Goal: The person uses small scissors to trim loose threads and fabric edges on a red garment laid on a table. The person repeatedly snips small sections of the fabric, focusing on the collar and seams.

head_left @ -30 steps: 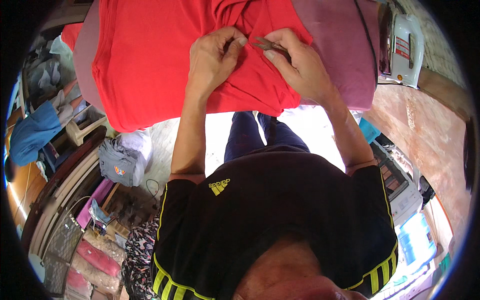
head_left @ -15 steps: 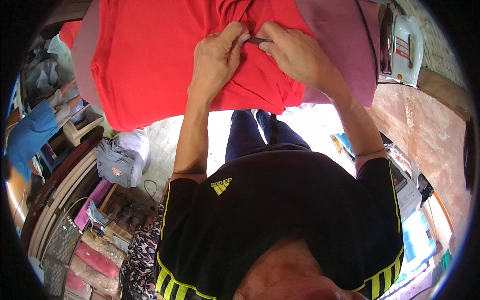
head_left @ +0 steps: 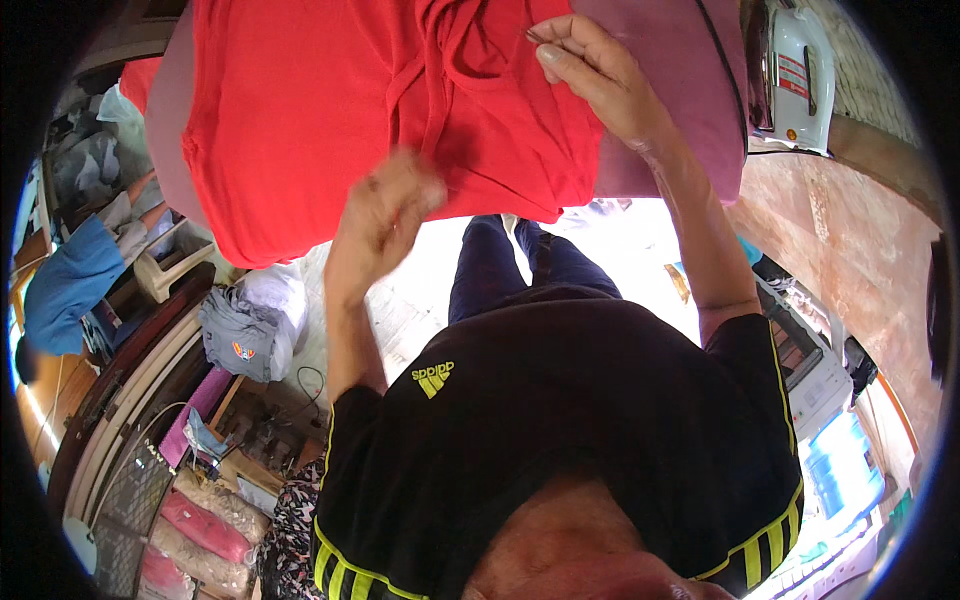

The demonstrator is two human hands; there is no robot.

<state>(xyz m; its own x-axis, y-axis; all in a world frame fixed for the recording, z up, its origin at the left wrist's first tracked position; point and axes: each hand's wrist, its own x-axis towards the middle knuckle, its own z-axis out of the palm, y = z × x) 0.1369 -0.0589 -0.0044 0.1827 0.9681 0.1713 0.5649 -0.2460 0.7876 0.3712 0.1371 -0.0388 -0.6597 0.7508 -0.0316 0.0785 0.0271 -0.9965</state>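
Observation:
A red cloth garment [head_left: 290, 130] lies spread over the purple padded surface [head_left: 670, 110], with bunched folds near its middle. My right hand [head_left: 605, 80] is over the garment's right side. Its fingers pinch a small, slim dark tool [head_left: 533, 37], of which only a short tip shows, so its kind is unclear. Lower down, my left hand [head_left: 382, 222] hangs off the garment's near edge, smeared by motion. Whether its fingers hold anything is not visible.
A white clothes iron [head_left: 800, 80] stands at the far right, beside a dark cord [head_left: 722, 50] running along the purple surface. To the left are a grey folded garment [head_left: 240, 335], a blue cloth [head_left: 75, 285] and a beige plastic stool [head_left: 170, 270].
My left hand has come away from the dark tool and moved down and left, toward me. My right hand has shifted slightly up and right, keeping the tool.

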